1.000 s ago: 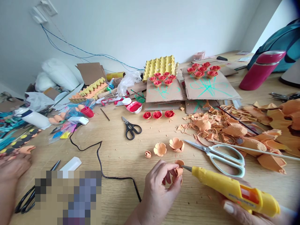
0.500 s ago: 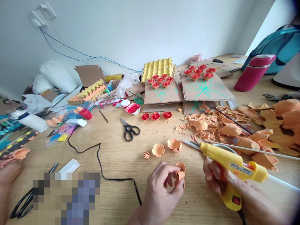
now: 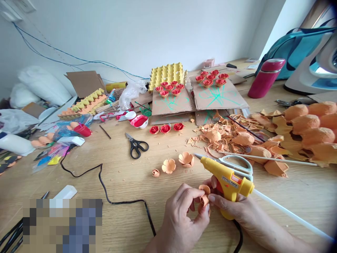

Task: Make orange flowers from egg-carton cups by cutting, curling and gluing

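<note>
Between the thumb and fingers of my left hand (image 3: 181,214) is a small orange egg-carton flower piece (image 3: 204,199), its petals curled. My right hand (image 3: 237,207) grips a yellow hot glue gun (image 3: 226,179), with a long white glue stick (image 3: 292,214) out of its back. The right thumb and fingertips reach the flower piece beside my left fingers. The nozzle points up and left, away from it. Just beyond my hands lie a rolled orange bud (image 3: 156,173), a flat petal cup (image 3: 169,166) and a deeper petal cup (image 3: 186,159).
Black-handled scissors (image 3: 137,146) and pale-handled scissors (image 3: 237,165) lie on the table. Orange carton scraps (image 3: 216,136) heap at the right. Three red flowers (image 3: 165,129) stand before cardboard sheets (image 3: 172,103) bearing more. A black cord (image 3: 121,202) crosses left; a pink flask (image 3: 265,79) stands back right.
My right hand has brought the glue gun left, and its thumb and fingers now meet the flower piece in my left hand. The view has turned right; another person's hand at left is out of sight.
</note>
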Available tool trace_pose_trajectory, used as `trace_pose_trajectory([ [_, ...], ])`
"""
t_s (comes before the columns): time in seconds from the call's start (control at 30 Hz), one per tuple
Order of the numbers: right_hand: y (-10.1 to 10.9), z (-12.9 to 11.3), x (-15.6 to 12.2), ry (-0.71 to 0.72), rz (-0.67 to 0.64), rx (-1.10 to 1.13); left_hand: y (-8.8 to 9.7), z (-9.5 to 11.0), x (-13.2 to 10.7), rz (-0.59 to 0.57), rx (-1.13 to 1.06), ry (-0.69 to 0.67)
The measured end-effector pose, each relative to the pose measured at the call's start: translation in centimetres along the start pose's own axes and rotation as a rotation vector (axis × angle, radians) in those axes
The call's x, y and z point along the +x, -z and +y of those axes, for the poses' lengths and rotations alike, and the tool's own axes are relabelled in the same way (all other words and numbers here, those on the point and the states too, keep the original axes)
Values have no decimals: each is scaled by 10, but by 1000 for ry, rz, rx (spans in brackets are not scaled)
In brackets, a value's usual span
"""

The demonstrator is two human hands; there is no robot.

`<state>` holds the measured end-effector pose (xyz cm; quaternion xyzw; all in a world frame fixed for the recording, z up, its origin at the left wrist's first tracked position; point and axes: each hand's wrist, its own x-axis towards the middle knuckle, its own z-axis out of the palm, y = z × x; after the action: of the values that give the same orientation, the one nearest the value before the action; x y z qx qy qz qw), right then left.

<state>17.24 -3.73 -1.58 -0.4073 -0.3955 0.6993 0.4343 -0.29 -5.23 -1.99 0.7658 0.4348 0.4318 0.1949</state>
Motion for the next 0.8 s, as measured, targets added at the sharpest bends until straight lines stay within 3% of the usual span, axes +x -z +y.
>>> trace_pose_trajectory([
  [0.2,3,-3,-4,-38,50,169,-3,2,-3,-71,9,-24],
  [0.43,21,-13,-1,146,308,275,0,-5,-5,-72,68,25],
  [0.57,22,-12,3,105,383,153,2,-5,-3,-88,158,47],
  [0.8,13,-14,1,67,243,-214,-1,-6,-3,-171,264,120],
])
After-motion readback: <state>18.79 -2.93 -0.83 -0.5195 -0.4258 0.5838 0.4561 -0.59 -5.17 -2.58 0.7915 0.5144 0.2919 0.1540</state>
